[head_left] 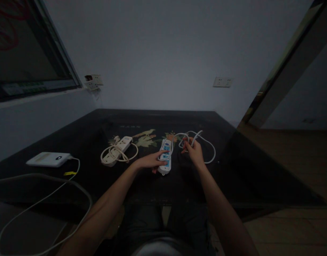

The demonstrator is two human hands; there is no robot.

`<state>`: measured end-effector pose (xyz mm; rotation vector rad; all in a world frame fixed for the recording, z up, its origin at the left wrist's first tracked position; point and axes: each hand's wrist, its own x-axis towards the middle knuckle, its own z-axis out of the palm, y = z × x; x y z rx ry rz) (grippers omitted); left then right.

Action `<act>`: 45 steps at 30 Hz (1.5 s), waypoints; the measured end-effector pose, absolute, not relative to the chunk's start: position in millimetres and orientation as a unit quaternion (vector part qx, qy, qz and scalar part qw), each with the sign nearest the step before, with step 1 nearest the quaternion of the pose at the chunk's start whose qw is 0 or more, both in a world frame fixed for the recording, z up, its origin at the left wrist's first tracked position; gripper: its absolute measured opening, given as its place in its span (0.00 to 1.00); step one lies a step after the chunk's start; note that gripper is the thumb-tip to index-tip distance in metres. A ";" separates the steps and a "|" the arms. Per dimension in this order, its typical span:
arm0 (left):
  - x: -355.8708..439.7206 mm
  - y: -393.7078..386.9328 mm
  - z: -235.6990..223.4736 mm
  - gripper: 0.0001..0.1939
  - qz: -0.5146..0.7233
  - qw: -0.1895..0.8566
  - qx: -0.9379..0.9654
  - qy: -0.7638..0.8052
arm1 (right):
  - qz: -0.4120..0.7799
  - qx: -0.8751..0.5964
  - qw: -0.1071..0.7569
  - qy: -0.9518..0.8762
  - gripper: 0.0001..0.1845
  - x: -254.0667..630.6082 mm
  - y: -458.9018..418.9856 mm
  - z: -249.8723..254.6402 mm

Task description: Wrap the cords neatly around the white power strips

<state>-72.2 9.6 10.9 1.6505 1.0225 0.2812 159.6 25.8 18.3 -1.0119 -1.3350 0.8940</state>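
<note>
A white power strip with blue socket faces (167,167) lies lengthwise on the dark table in front of me. My left hand (153,160) grips it from the left side, fingers across its top and around its edge. Its white cord (214,153) loops off to the right. My right hand (192,147) is closed around part of that cord, just right of the strip. Left of my hands rests a second power strip (126,141), cream-white, with its own cord (102,156) coiled around it.
On the dark table (246,177), at the left, lies a white power bank (50,160) with a cable (78,167) plugged in, near a yellow scrap (70,173). A thicker cable loop (90,199) hangs over the front left edge. Wall sockets (222,82) sit behind.
</note>
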 end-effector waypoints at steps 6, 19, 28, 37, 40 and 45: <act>-71.1 6.6 10.9 0.43 0.103 0.515 0.726 0.445 | 0.386 -0.426 0.586 -0.571 0.15 156.7 24.8 18.0; -95.2 21.0 23.2 0.33 0.190 0.526 0.700 0.444 | 0.437 -0.374 0.520 -0.631 0.19 154.8 21.3 20.4; -113.0 37.8 -1.6 0.27 0.211 0.367 0.706 0.567 | 0.480 -0.306 0.397 -0.720 0.17 141.0 5.1 21.4; -94.4 40.2 -0.3 0.17 0.361 0.185 0.762 0.504 | 0.517 -0.279 0.353 -0.728 0.18 132.2 -5.8 27.2; -83.0 37.1 0.7 0.15 0.396 0.239 0.763 0.452 | 0.520 -0.277 0.352 -0.727 0.18 130.9 -6.7 27.4; -75.0 33.7 -6.1 0.20 0.360 0.392 0.765 0.363 | 0.550 -0.250 0.350 -0.716 0.19 134.1 -7.2 28.4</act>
